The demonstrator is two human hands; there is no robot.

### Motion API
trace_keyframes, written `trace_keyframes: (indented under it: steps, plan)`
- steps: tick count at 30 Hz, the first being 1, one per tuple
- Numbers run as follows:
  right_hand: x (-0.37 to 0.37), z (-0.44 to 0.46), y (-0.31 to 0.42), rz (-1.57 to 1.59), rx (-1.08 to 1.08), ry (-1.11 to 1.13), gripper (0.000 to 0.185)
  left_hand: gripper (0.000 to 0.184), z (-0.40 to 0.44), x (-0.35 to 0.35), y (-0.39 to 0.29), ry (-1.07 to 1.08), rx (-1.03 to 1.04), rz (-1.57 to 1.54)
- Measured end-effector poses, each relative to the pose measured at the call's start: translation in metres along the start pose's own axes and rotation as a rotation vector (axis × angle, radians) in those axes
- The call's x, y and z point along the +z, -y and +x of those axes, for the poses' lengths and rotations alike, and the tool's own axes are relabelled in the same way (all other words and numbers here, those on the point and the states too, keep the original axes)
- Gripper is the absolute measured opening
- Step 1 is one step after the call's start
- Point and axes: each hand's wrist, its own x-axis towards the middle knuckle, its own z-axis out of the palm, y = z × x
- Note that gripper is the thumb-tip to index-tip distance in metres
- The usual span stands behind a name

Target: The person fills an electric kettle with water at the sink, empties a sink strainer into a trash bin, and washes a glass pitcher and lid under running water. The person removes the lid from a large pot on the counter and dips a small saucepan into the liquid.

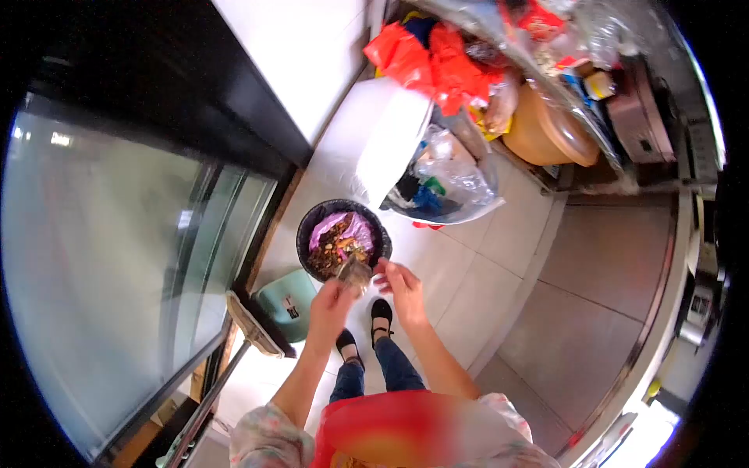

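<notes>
My left hand (pixel 331 303) is closed around a small clear container (pixel 355 274), perhaps a glass or jar, blurred and tilted over a round black bin (pixel 379 226). Inside the bin is a pink-purple plastic bag (pixel 360 227) with dark brown, orange and pale scraps (pixel 331 248) on it. Just right of the container, my right hand (pixel 402 287) has loosely bent fingers, somewhat apart, near the bin's rim. I see nothing held in it.
A large open sack (pixel 374 132) of plastic waste stands beyond the bin. To the left are a green dustpan (pixel 287 306), a broom (pixel 256 326) and a glass door (pixel 109 234). A shelf at upper right carries bags and an orange-brown basin (pixel 542 129). My feet stand close behind the bin.
</notes>
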Motion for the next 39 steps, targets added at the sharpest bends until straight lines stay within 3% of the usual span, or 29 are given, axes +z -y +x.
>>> trace_keyframes:
  steps: [2, 5, 8, 13, 16, 19, 23, 27, 29, 30, 34, 36, 39]
  plan:
    - [-0.012, -0.047, 0.033, -0.058, 0.031, 0.068, 0.051, 0.014, -0.051, 0.007, -0.057, -0.04, 0.593, 0.532]
    - [-0.022, -0.122, 0.067, -0.018, -0.011, 0.096, 0.044, 0.017, -0.114, 0.022, -0.086, 0.041, 0.806, 0.704]
    - [-0.036, -0.189, 0.074, 0.055, -0.16, 0.064, 0.043, 0.022, -0.169, 0.033, -0.104, 0.15, 0.89, 0.767]
    - [-0.057, -0.289, 0.085, 0.183, -0.272, -0.117, 0.046, 0.025, -0.25, 0.036, -0.136, 0.249, 0.879, 0.318]
    - [-0.053, -0.328, 0.085, 0.286, -0.332, -0.186, 0.043, 0.024, -0.273, 0.042, -0.155, 0.185, 0.934, 0.417]
    - [-0.054, -0.35, 0.094, 0.266, -0.404, -0.204, 0.042, 0.034, -0.293, 0.061, -0.184, 0.151, 1.202, 0.762]
    - [-0.059, -0.36, 0.099, 0.117, -0.466, -0.25, 0.041, 0.037, -0.288, 0.078, -0.2, 0.32, 1.208, 0.922]
    - [-0.07, -0.365, 0.122, -0.052, -0.486, -0.281, 0.041, 0.024, -0.274, 0.082, -0.206, 0.39, 1.267, 0.887]
    - [-0.067, -0.369, 0.137, -0.037, -0.381, -0.251, 0.041, 0.017, -0.261, 0.075, -0.205, 0.296, 1.308, 0.878]
    - [-0.062, -0.356, 0.132, -0.171, -0.529, -0.309, 0.041, 0.016, -0.258, 0.069, -0.203, 0.273, 1.291, 0.899]
    - [-0.052, -0.343, 0.145, -0.062, -0.288, -0.164, 0.038, 0.019, -0.254, 0.053, -0.206, 0.2, 1.254, 0.709]
    - [-0.044, -0.336, 0.154, -0.087, -0.252, -0.132, 0.035, 0.022, -0.257, 0.046, -0.211, 0.158, 1.061, 0.72]
    - [-0.025, -0.307, 0.142, -0.288, -0.531, -0.137, 0.03, 0.028, -0.243, 0.037, -0.214, 0.059, 0.916, 0.752]
